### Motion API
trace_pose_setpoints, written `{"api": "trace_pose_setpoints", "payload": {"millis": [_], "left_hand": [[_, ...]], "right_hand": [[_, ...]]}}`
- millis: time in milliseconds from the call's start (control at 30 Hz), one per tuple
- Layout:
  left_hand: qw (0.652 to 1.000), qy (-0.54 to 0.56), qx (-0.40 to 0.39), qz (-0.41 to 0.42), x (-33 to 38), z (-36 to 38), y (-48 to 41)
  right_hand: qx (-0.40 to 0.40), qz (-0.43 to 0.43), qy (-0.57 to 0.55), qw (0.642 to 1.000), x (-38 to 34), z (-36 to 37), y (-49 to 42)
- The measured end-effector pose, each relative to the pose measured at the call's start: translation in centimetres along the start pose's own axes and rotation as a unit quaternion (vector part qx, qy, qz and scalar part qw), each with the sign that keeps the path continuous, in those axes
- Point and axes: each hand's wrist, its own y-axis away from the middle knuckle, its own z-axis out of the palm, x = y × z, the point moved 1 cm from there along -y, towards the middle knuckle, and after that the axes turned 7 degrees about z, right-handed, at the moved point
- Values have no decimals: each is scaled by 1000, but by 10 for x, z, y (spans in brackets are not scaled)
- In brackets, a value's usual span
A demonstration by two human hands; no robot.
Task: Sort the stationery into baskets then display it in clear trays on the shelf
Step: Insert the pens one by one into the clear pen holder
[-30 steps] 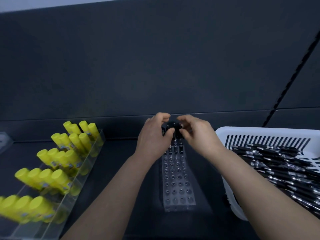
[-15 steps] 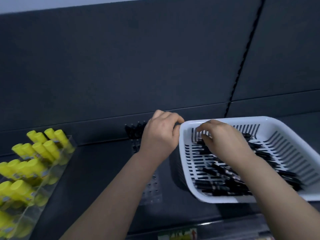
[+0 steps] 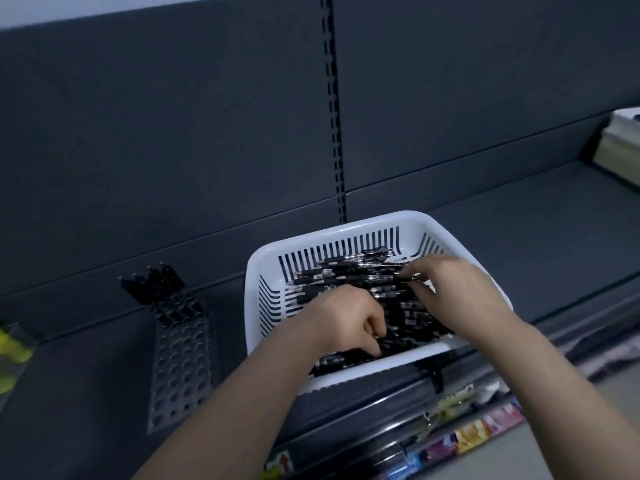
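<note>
A white slotted basket (image 3: pixel 266 258) sits on the dark shelf, filled with several black pens (image 3: pixel 339 275). Both my hands are inside it. My left hand (image 3: pixel 349 323) is curled down into the pile near the front wall, fingers pinching at pens. My right hand (image 3: pixel 450 292) lies over the right side of the pile, fingertips closing on a pen (image 3: pixel 408 277). To the left lies a clear tray with rows of round holes (image 3: pixel 180 365); several black pens (image 3: pixel 152 282) stand in its far rows.
The dark shelf (image 3: pixel 519 237) runs right, with a pale box (image 3: pixel 620 143) at the far right. Yellow glue sticks (image 3: pixel 10 351) show at the left edge. Coloured price tags (image 3: pixel 467 434) line the shelf's front lip below. A slotted upright (image 3: pixel 334 109) divides the back panel.
Both hands left the holed tray and moved right into the basket. My view swung right, so the yellow glue sticks slid nearly out of frame.
</note>
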Motion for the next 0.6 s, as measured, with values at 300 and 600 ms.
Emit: {"api": "trace_pose_setpoints", "payload": {"millis": [300, 600], "left_hand": [[985, -10, 163, -56, -9, -11, 7], [880, 67, 469, -43, -21, -20, 28]], "right_hand": [[-138, -26, -27, 990, -4, 3, -5], [-295, -62, 157, 940, -18, 4, -13]]}}
